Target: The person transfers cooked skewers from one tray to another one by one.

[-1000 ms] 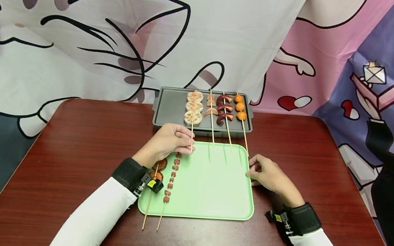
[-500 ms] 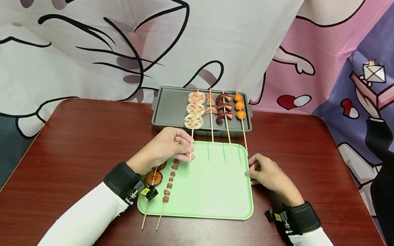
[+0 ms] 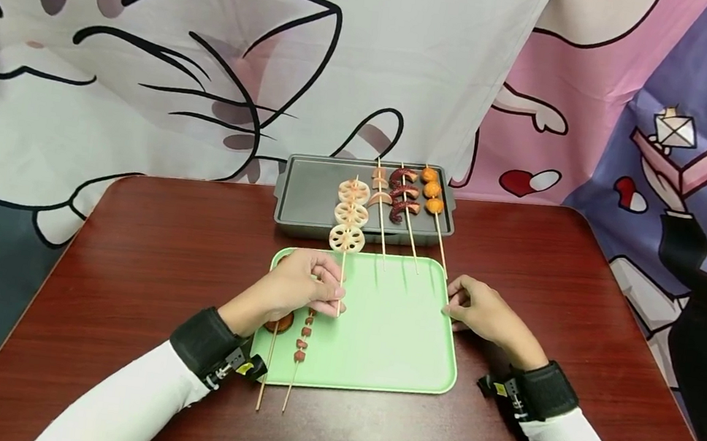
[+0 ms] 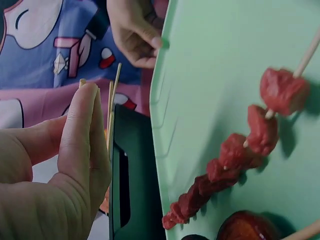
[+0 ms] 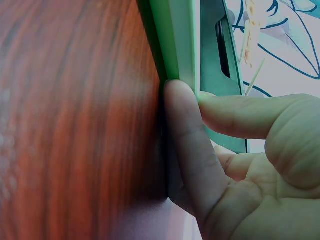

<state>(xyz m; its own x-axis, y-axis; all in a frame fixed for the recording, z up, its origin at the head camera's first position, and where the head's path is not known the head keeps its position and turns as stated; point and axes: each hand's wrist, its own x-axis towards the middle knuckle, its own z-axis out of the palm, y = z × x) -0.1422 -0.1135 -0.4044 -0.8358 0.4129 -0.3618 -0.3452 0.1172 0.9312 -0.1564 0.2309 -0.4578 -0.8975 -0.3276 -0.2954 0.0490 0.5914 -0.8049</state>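
My left hand pinches the stick of a lotus-root skewer and holds it in the air. Its three slices hang over the near rim of the grey pan and the far edge of the green tray. In the left wrist view my fingers are closed on the stick, with a red meat-cube skewer lying on the tray beside them. My right hand grips the tray's right edge; its thumb and a finger pinch the rim.
Three skewers stay in the pan: sausage, octopus and orange balls. On the tray's left side lie the meat-cube skewer and a brown disc skewer. A dark red table holds everything; a cartoon cloth hangs behind.
My left hand has drawn the lotus-root skewer toward me, from inside the pan to its near rim over the green tray. The right hand has stayed on the tray's edge.
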